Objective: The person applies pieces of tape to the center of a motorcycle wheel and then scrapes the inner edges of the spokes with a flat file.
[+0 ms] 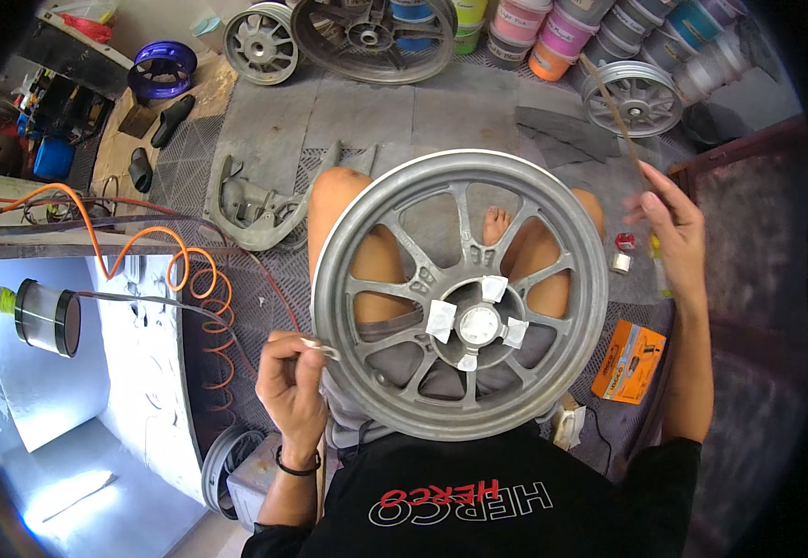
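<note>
A grey cast metal motorcycle wheel [460, 411] lies across the person's lap. Pieces of white masking tape [441, 321] cover spots round its hub, and a white disc [478, 325] covers the hub's centre. My left hand [295, 390], beside the wheel's left rim, pinches a small crumpled strip of white tape [322, 348] between thumb and fingers. At the upper right my right hand [672, 216], partly blurred, holds a thin brown stick-like strip [612, 104] that reaches up and to the left; what it is made of cannot be told.
An orange Ingco box [629, 363], a red roll [625, 241] and a white roll [621, 263] lie right of the wheel. A grey metal frame part [254, 230] and a coiled orange air hose [188, 261] are at left. More wheels [633, 99] and paint tubs [515, 24] stand along the far side.
</note>
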`<state>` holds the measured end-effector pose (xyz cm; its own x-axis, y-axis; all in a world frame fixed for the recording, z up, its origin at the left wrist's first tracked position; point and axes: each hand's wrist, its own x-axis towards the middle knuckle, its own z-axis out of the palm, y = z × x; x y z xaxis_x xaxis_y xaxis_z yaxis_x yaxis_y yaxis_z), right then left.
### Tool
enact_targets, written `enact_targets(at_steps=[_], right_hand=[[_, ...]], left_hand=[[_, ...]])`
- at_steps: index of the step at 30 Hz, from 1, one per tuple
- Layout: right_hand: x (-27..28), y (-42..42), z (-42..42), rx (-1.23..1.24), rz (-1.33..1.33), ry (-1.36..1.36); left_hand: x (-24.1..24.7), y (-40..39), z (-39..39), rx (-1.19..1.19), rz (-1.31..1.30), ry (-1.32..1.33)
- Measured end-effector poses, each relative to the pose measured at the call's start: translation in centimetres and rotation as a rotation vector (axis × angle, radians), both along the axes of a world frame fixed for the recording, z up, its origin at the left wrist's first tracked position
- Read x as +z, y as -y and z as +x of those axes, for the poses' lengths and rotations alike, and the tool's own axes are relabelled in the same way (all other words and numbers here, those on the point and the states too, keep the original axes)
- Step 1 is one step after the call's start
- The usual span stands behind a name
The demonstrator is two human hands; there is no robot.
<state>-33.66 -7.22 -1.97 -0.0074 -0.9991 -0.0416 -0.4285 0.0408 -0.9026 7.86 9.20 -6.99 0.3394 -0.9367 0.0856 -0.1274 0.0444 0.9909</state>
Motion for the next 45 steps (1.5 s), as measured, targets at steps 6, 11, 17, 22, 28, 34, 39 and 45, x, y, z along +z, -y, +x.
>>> enact_targets(at_steps=[6,11,17,22,28,34,39,45], right_hand=[[-1.7,0.1,2.8,0.12,0.187,0.241],[-0.5,-1.6,3.8,0.131,0.183,0.16],[-1.2,-8.1,2.1,-0.001,0.137,0.141],[-1.4,-15.5,3.8,-0.183,0.181,0.254],[-4.6,-20.9,5.1,-0.294,0.241,0.364],[-3.9,-21.3,5.4,-0.178,0.017,-0.026],[-0.1,-21.8,4.3,0.189,-0.179,-0.665],[1.0,-21.7,5.3,0.374,-0.245,-0.876]], left_hand=[[-5.4,0.6,-1.8,0.071,-0.238,-0.156],[-3.9,2.4,-3.0,0.054,-0.173,-0.385],[0.6,9.8,1.4,-0.07,0.075,-0.095],[1.2,18.8,2.2,-0.569,-0.016,-0.905],[0.7,23.6,-1.1,-0.634,0.079,-0.747],[-0.2,23.2,-1.1,-0.632,-0.023,-0.652],[-0.8,22.2,0.6,-0.58,-0.074,-0.626],[-1.6,20.9,3.6,-0.499,-0.098,-0.549]])
